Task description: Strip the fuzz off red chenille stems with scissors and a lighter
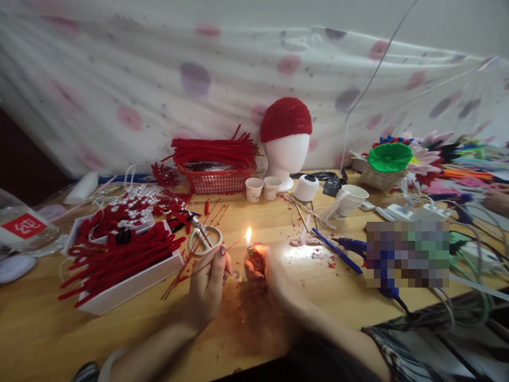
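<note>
My left hand (207, 281) is closed, thumb against fingers, on a thin red wire-like strand (235, 244). The strand's tip reaches toward a small flame (248, 235). That flame rises from a lighter (255, 258) gripped in my right hand (267, 273), whose fingers wrap round its red body. Just beyond my left hand lie scissors with white handles (217, 237). Several thin red strands (172, 286) lie beside them, partly behind my left hand.
A white box (131, 292) of red fuzzy stems stands left. Behind are a red basket (222, 183), a white foam head (288, 154) with a red cap, and paper cups (253, 190). A blue pen (338, 252) and a blue glue gun (352, 244) lie right. Another person's hand (497, 200) shows at the right edge.
</note>
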### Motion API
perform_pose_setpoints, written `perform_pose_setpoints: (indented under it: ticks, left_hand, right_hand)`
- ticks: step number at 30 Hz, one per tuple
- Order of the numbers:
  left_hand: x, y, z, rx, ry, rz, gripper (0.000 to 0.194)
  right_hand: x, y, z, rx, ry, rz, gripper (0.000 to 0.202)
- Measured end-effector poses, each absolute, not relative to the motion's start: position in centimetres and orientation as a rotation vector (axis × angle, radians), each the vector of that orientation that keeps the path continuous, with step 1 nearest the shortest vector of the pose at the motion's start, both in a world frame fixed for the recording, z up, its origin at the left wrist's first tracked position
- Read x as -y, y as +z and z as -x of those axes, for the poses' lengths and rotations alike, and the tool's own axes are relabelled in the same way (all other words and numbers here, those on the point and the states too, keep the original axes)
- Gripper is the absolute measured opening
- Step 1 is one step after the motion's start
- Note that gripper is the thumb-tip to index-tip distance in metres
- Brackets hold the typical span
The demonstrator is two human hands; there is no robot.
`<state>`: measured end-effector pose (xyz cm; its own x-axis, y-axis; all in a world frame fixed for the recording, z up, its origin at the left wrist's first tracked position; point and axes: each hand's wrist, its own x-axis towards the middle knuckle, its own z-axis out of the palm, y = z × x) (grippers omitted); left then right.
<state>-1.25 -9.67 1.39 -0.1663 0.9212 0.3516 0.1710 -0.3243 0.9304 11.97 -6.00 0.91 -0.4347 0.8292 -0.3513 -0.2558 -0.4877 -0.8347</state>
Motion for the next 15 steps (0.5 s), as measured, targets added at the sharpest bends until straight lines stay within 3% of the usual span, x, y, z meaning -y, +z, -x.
perform_pose_setpoints:
  ticks: [7,15]
  left_hand:
    - [9.60,1.47,1.22,-1.308,1.538,-1.509,0.042]
    - [9.68,1.54,1.22,-1.296,1.536,-1.509,0.043]
  right_hand:
    - [6.52,1.08,-11.25,1.113,1.962,0.950,0.037]
    - [5.95,1.33,-11.59,0.927,2.031,0.931,0.040]
